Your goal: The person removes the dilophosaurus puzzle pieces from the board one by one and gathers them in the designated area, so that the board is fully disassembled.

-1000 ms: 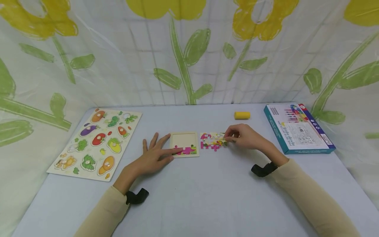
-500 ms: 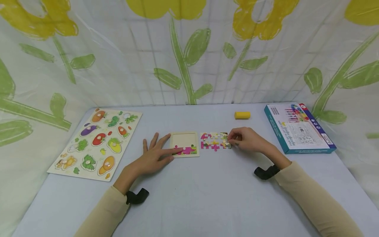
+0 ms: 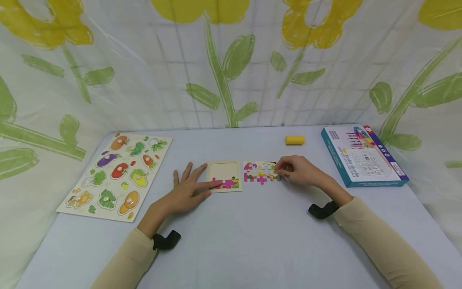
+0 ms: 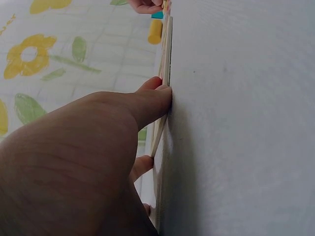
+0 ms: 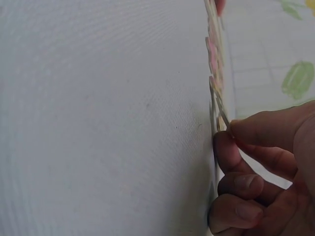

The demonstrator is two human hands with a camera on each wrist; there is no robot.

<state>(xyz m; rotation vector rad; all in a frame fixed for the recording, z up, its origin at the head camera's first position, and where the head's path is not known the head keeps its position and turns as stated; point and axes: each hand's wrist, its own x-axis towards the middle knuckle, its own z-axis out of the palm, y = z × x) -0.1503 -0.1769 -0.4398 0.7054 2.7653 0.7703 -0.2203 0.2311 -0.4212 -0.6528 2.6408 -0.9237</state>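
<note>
My left hand (image 3: 184, 194) lies with spread fingers on the left side of a small square wooden puzzle tray (image 3: 224, 170). Its index finger rests on the pink and green jigsaw pieces (image 3: 229, 184) that fill the tray's bottom row. In the left wrist view the thumb (image 4: 152, 105) touches the tray's near edge. Right of the tray lies a block of loose jigsaw pieces (image 3: 260, 173). At that block's right edge my right hand (image 3: 299, 171) pinches a jigsaw piece (image 5: 224, 114) between thumb and finger, one side tilted up off the table. Its printed face is hidden there.
A vegetable peg-puzzle board (image 3: 117, 176) lies on the left of the white table (image 3: 216, 241). A yellow cylinder (image 3: 294, 140) rests behind the loose pieces. A teal and white box (image 3: 364, 156) lies at the right. A flower-printed curtain (image 3: 144, 80) stands behind.
My right hand has moved slightly toward me and now pinches at the lower right of the loose pieces, uncovering the top right piece. My left hand stays still on the tray.
</note>
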